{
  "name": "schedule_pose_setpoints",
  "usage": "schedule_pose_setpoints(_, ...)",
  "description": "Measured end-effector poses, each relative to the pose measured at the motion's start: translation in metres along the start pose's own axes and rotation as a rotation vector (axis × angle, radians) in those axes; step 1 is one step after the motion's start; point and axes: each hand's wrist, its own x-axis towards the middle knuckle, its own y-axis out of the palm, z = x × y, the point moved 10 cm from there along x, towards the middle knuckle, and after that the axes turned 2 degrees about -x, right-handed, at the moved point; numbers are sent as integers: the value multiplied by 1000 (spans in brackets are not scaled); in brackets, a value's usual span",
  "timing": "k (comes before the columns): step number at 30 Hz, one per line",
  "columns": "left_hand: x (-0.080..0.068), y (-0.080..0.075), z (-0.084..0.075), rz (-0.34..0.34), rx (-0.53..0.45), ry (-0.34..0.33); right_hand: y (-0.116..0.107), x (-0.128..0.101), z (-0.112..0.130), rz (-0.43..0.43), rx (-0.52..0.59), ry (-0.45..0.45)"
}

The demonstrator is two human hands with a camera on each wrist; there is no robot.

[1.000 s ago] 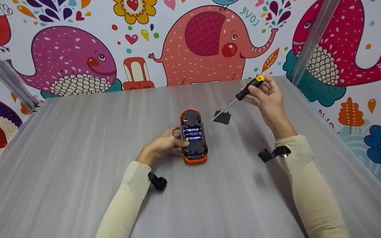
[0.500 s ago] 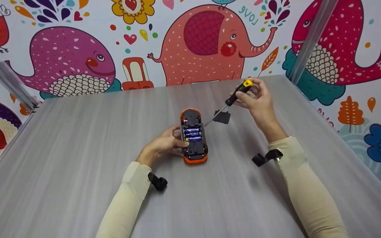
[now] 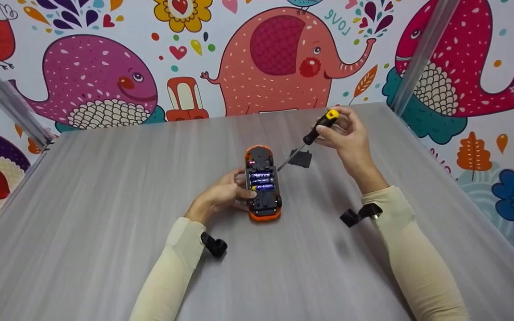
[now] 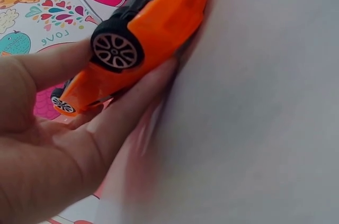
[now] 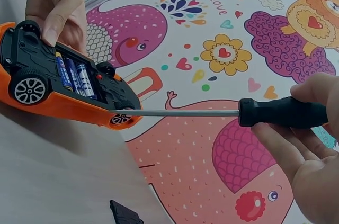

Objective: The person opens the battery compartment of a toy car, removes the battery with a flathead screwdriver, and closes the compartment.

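Holds the toy car point(image 3: 266, 200) belly-up in the left hand point(image 3: 225, 194), over the bench point(image 3: 141, 187), with the thumb on the black underside and the fingers beneath. Glossy orange plastic for the body, rounded at both ends; matte black moulding for the underside. In an open rectangular bay at the toy car's middle, three smooth blue cylindrical batteries point(image 3: 262, 181), side by side. Right of the toy car, grips a screwdriver point(image 3: 314, 134) in the right hand point(image 3: 350, 140) by its dark handle, with the slim metal shaft point(image 5: 180, 113) slanting down to the toy car's right edge; touching there or just short, hard to tell. Also right of the toy car, partly behind the shaft, a flat dark plate point(image 3: 301, 159) with small tabs, on the streaky grey bench. Beyond the toy car, a white wall point(image 3: 136, 22) printed with an elephant and whales. From the left wrist, shows spoked wheels point(image 4: 115, 52) and a curved shiny flank, but hides the batteries. From the right wrist, bares the batteries' printed wrappers, yet not the yellow handle end point(image 3: 333, 114), plain from the head.
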Motion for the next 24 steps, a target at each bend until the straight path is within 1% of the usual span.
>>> schedule_pose_setpoints(5, -1, -1, -1, -10, 20, 7, -1, 0, 1, -11, 27, -11)
schedule_pose_setpoints(10, -1, -1, 0, -12, 19, -7, 1, 0, 2, -5, 41, -30)
schedule_pose_setpoints(17, 0, -1, 0, -11, 25, -8, 3, -1, 1, -1, 11, -27)
schedule_pose_setpoints(24, 2, -1, 2, 0, 9, -2, 4, -2, -3, -1, -27, -17)
